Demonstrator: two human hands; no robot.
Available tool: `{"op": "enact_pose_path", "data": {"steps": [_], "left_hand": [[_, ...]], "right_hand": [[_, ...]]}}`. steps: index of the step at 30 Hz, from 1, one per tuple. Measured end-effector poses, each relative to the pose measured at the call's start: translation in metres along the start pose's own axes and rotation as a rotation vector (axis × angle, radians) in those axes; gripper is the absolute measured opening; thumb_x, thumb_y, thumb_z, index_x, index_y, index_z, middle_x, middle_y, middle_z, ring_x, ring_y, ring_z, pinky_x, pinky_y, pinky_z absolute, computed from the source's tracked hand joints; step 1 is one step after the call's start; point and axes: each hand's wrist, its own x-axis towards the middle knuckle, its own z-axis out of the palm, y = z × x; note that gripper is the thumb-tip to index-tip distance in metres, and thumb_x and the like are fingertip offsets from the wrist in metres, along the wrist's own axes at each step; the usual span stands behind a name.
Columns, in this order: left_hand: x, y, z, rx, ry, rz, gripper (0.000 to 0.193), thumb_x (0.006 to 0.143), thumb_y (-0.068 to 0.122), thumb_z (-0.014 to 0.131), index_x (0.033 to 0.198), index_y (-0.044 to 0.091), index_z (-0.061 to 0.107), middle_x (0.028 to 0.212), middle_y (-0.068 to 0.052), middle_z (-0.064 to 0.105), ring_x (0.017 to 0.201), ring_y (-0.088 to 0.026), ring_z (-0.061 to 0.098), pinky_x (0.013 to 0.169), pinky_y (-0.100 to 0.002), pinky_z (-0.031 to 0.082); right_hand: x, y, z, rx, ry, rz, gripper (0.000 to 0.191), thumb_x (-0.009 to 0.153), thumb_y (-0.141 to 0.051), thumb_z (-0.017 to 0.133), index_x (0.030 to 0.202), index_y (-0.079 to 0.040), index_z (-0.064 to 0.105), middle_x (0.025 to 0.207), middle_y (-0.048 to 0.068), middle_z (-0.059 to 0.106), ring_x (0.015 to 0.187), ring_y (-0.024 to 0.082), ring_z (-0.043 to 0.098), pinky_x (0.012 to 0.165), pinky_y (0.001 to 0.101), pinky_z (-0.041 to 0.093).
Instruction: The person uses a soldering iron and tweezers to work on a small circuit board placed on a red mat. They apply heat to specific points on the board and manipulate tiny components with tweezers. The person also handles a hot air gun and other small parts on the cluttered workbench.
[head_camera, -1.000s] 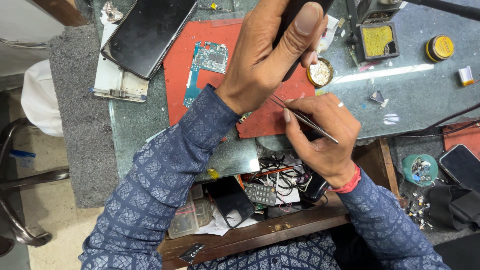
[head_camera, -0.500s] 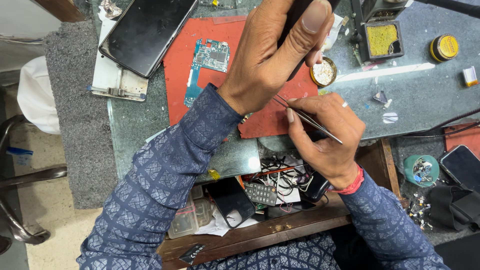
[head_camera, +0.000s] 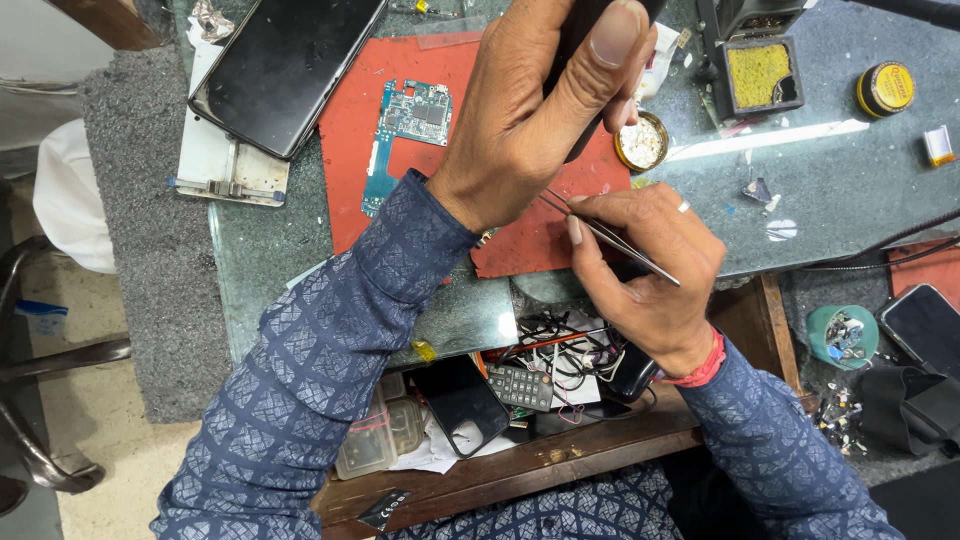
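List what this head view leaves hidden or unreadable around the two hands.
- Dark object held in left hand: mostly covered by fingers, top cut by frame edge.
- Tweezers tips: hidden behind left hand; what they grip is unseen.
- Open drawer contents: tangled, too small.

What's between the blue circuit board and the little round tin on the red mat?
In the head view, the left hand, gripping a dark tool, lies between the circuit board and the round tin.

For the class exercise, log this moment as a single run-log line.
left hand: grips dark object | right hand: pinches tweezers | red mat: circuit board lies on it
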Motion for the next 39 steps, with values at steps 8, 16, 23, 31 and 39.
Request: {"op": "enact_pose_path", "data": {"steps": [8, 16, 23, 31, 39], "left_hand": [[0.0003, -0.0009, 0.0004, -0.011, -0.005, 0.009, 0.046, 0.122, 0.05, 0.043, 0.109, 0.006, 0.051, 0.09, -0.002, 0.058, 0.076, -0.008, 0.061, 0.069, -0.024, 0.053], [-0.0002, -0.002, 0.0006, -0.015, -0.003, -0.002, 0.046, 0.122, 0.05, 0.044, 0.108, 0.006, 0.051, 0.089, -0.002, 0.058, 0.075, -0.008, 0.061, 0.069, -0.024, 0.052], [-0.0003, -0.0013, 0.0005, -0.007, 0.0, 0.003, 0.047, 0.122, 0.05, 0.044, 0.109, 0.006, 0.051, 0.09, -0.002, 0.058, 0.075, -0.008, 0.061, 0.068, -0.024, 0.053], [-0.0001, -0.0024, 0.0002, -0.015, 0.003, 0.0, 0.047, 0.122, 0.05, 0.044, 0.109, 0.005, 0.051, 0.091, -0.002, 0.058, 0.076, -0.008, 0.061, 0.069, -0.024, 0.053], [0.0015, -0.0022, -0.0003, -0.02, -0.006, 0.023, 0.047, 0.121, 0.05, 0.044, 0.109, 0.005, 0.051, 0.092, -0.002, 0.058, 0.077, -0.008, 0.061, 0.069, -0.024, 0.054]], "right_hand": [[0.0005, -0.0009, -0.0004, 0.002, -0.001, 0.003, 0.014, 0.094, 0.002, 0.078, 0.105, -0.003, 0.073, 0.097, 0.008, 0.074, 0.086, 0.022, 0.068, 0.076, 0.0311, 0.051], [-0.0004, 0.0005, 0.0002, 0.007, 0.001, 0.0, 0.014, 0.094, 0.002, 0.078, 0.106, -0.003, 0.072, 0.097, 0.009, 0.074, 0.085, 0.022, 0.068, 0.076, 0.0312, 0.052], [-0.0012, 0.0009, 0.0004, 0.007, 0.001, 0.005, 0.014, 0.094, 0.002, 0.078, 0.106, -0.003, 0.072, 0.098, 0.009, 0.074, 0.085, 0.022, 0.069, 0.076, 0.0314, 0.052], [-0.0009, 0.0008, 0.0009, 0.006, 0.004, 0.002, 0.015, 0.094, 0.003, 0.078, 0.107, -0.003, 0.072, 0.097, 0.009, 0.074, 0.085, 0.022, 0.068, 0.076, 0.0311, 0.052], [-0.0004, 0.0011, 0.0007, 0.004, 0.006, -0.005, 0.015, 0.094, 0.003, 0.079, 0.107, -0.003, 0.072, 0.097, 0.009, 0.074, 0.086, 0.023, 0.068, 0.075, 0.0311, 0.051]]}}
